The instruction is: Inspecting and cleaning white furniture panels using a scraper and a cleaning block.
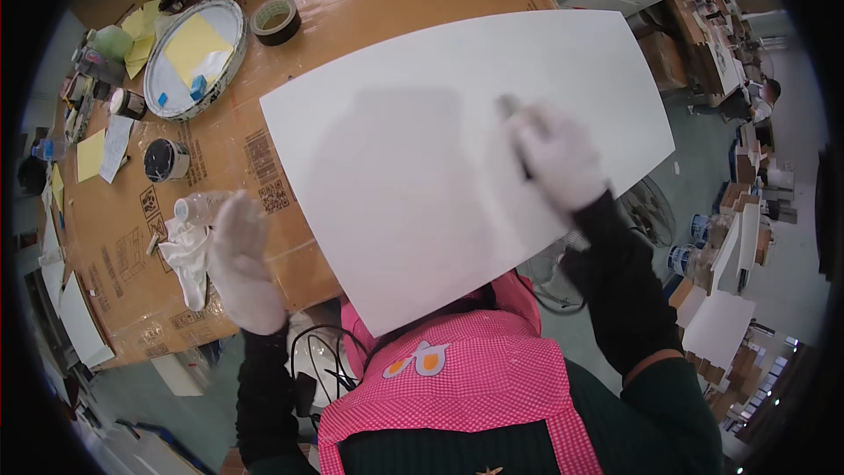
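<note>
A large white panel (396, 185) with a curved far edge lies over the table's right side, its near corner reaching my pink checked apron. Above its right half is my right hand (563, 157), in a white glove and smeared by motion. It is closed round a slim dark tool with a greyish end (507, 105); its exact kind is too blurred to tell. To the left of the panel, my gloved left hand (242, 264) is raised, fingers stretched upward. Behind those fingers lies a small clear bottle (200, 208); whether they touch it I cannot tell. A crumpled white cloth (188, 259) lies beside it.
Brown cardboard covers the table (132, 233). On it are a tape roll (275, 21), a round white lid (232, 31) bearing yellow paper and blue bits, and a dark-topped jar (166, 160). A floor fan (649, 211) stands beyond the panel's right edge; a person (758, 98) is farther off.
</note>
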Tool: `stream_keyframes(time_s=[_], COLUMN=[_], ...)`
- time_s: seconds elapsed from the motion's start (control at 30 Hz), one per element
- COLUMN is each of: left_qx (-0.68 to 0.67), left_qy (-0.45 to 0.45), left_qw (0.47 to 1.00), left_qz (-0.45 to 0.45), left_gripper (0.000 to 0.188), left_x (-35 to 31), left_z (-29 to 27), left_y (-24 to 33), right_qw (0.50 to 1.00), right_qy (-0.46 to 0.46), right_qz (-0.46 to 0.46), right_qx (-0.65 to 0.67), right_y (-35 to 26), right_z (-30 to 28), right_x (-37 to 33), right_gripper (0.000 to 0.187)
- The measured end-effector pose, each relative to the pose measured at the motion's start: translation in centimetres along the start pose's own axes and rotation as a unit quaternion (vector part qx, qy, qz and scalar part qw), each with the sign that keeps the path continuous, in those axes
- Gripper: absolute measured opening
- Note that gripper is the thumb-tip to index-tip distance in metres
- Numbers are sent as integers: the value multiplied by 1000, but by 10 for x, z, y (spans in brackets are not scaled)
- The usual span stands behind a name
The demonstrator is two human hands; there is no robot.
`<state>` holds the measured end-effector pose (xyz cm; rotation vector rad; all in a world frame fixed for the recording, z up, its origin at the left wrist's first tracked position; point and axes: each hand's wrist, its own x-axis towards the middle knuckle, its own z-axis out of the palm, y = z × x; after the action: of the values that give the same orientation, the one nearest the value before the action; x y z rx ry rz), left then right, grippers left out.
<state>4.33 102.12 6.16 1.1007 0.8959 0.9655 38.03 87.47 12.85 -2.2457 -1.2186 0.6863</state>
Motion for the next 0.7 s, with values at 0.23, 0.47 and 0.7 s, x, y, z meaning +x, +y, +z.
stream_keyframes(time_s=[0.23,0.47,0.7], left_qx=[231,687,363], left_qy=[-153,-292,-699], left_qw=[950,566,533], left_qz=[144,350,310], left_gripper=[55,71,34], left_x=[62,88,-35], left_z=[35,102,115], left_y=[54,14,9], right_qw=[944,963,858], right_qy=[80,174,285], right_qz=[-272,109,150], right_qx=[-170,175,400], right_y=[-79,-4,36], right_z=[92,-17,-20], right_x=[-67,-70,-93], right_gripper=[26,22,19])
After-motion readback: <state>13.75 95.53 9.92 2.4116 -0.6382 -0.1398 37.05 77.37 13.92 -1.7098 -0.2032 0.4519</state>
